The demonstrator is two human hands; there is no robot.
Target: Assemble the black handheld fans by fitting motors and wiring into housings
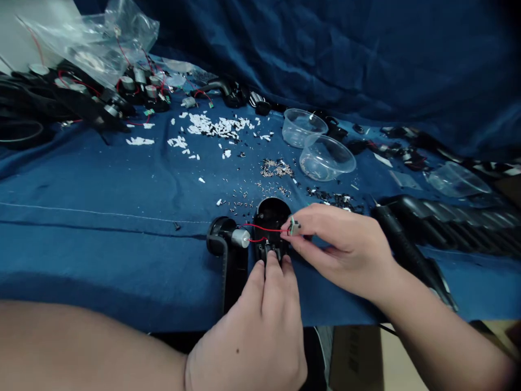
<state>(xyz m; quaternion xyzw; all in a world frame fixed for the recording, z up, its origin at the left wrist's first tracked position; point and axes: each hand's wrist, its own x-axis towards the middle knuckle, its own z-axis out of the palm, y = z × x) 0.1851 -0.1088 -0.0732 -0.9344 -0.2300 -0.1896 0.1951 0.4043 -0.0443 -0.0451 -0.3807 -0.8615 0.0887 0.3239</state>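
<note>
My right hand (345,250) pinches a small green circuit board (293,226) between thumb and forefinger, above the right side of an open black plastic shell (273,209). Red wires (266,228) run from the board to the left; one lower wire links the shell's inside with a silver motor (240,238). That motor sits on a black housing half (220,236) lying just left of the shell. My left hand (260,326) has its fingers together over the near part of the shell, holding it down; its thumb is hidden.
Beyond the shell lie piles of small screws (277,168) and white plastic pieces (220,126). Two clear plastic bowls (328,157) stand behind. At right are an electric screwdriver (407,250) and a row of black shells (459,222). Wired motors (140,76) and a plastic bag (101,41) lie far left.
</note>
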